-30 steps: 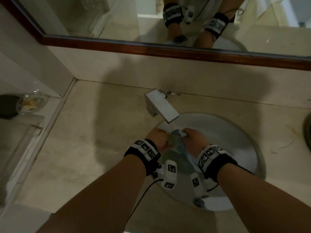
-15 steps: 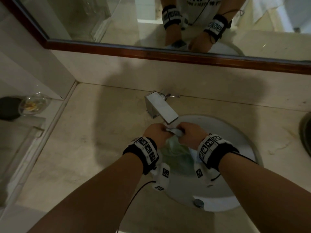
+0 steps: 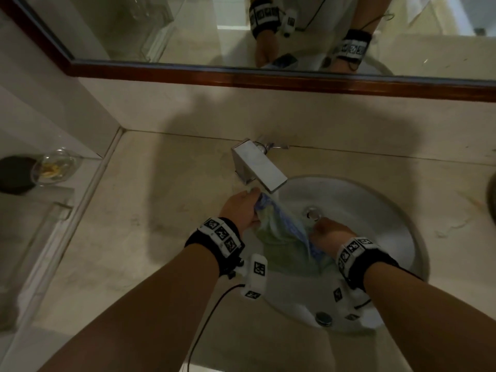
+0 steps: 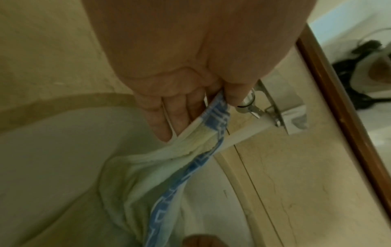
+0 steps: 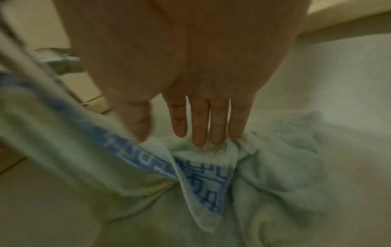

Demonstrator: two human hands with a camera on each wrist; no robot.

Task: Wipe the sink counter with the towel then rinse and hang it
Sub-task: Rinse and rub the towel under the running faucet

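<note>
A pale green towel (image 3: 281,237) with a blue patterned border hangs into the white sink basin (image 3: 375,237). My left hand (image 3: 241,210) holds its upper end just under the square chrome faucet spout (image 3: 257,167). In the left wrist view the thumb and fingers of that hand (image 4: 211,107) pinch the towel's (image 4: 169,167) blue border. My right hand (image 3: 328,229) is lower in the basin near the drain (image 3: 312,213). In the right wrist view its fingertips (image 5: 201,138) are straight and press into the bunched towel (image 5: 275,167), with the thumb lying on the blue border.
The beige stone counter (image 3: 161,224) surrounds the sink. A wood-framed mirror (image 3: 268,76) runs along the back wall. On a lower ledge at the left stand a glass bowl (image 3: 53,167) and a dark round object (image 3: 16,175). A dark rim (image 3: 492,197) shows at the right edge.
Both hands gripped the towel together under the spout. My right hand has since slid down and to the right into the basin, and the towel now stretches between the hands.
</note>
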